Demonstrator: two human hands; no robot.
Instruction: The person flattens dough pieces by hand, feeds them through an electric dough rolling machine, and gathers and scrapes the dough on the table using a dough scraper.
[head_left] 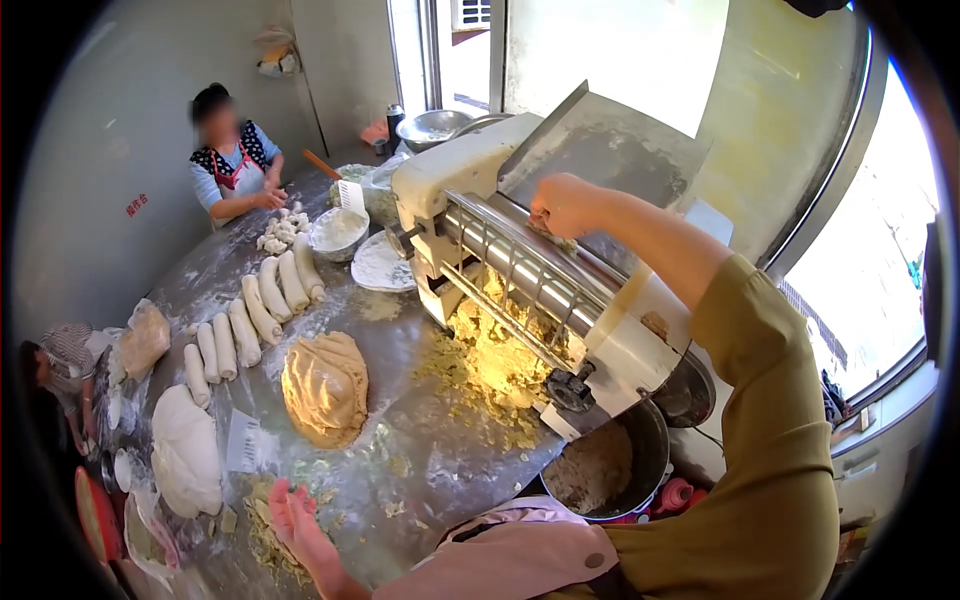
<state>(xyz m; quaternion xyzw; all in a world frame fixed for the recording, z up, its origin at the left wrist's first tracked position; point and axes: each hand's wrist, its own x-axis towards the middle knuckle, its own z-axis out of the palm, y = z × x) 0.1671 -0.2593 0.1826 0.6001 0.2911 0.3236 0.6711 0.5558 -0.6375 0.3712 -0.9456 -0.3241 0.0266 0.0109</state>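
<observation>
My right hand (pixel 566 208) is closed above the rollers of a dough sheeter (pixel 535 255); a bit of pale material shows under the fingers, too small to name. Crumbly yellow dough (pixel 505 345) lies below the rollers, behind the metal guard bars, and spills onto the table. My left hand (pixel 300 525) is low over the table with its fingers apart and nothing in it, beside yellowish dough scraps (pixel 270 530). Farther up the table sits a large tan dough lump (pixel 325 388). A white toothed scraper (pixel 245 441) lies left of it.
Several white dough rolls (pixel 262 310) line the floured metal table (pixel 400 500), with a white dough mass (pixel 187 450) nearby. A bowl of flour (pixel 338 233) stands left of the sheeter. One person (pixel 235 165) handles dough pieces at the far side; another is at left. A pot (pixel 610 465) stands below the sheeter.
</observation>
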